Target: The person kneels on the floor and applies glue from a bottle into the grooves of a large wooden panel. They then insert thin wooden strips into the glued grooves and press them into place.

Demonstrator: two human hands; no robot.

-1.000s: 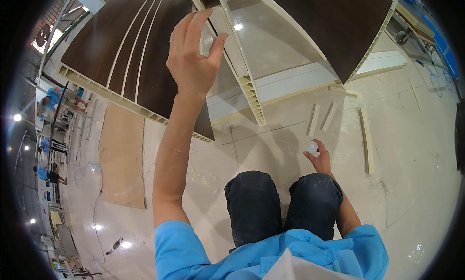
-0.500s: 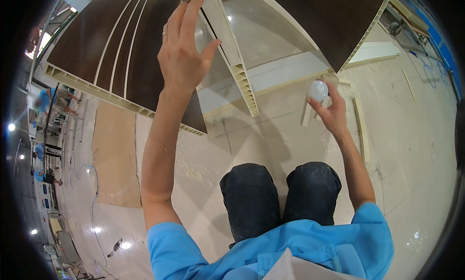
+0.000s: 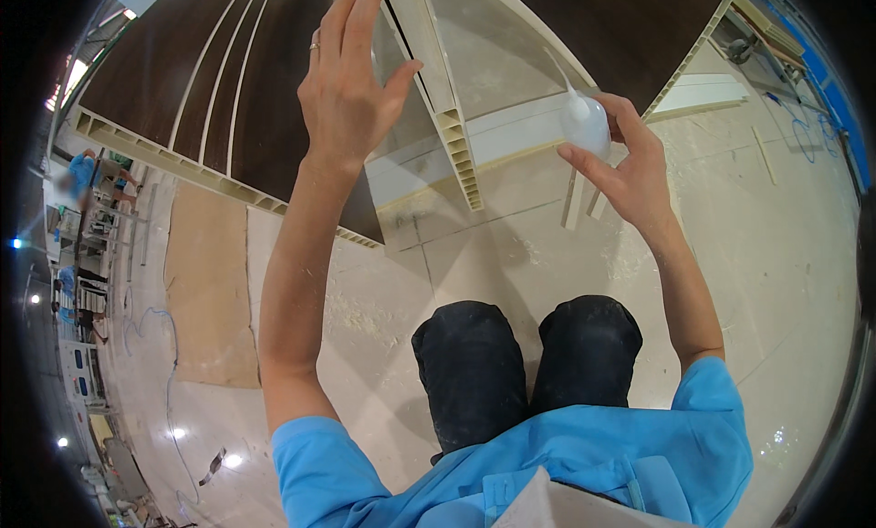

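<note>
Holding white squeeze bottle (image 3: 585, 125) in right hand (image 3: 630, 177), thin nozzle pointing up-left toward upright pale panel (image 3: 444, 90); left hand (image 3: 345, 99) released, fingers resting on panel.

The left hand (image 3: 351, 90) was raised far and to the left, fingers spread and nearly straight, the arm extended. The right hand (image 3: 625, 167) was lower on the right, fingers curled in a grip, the elbow bent.
</note>
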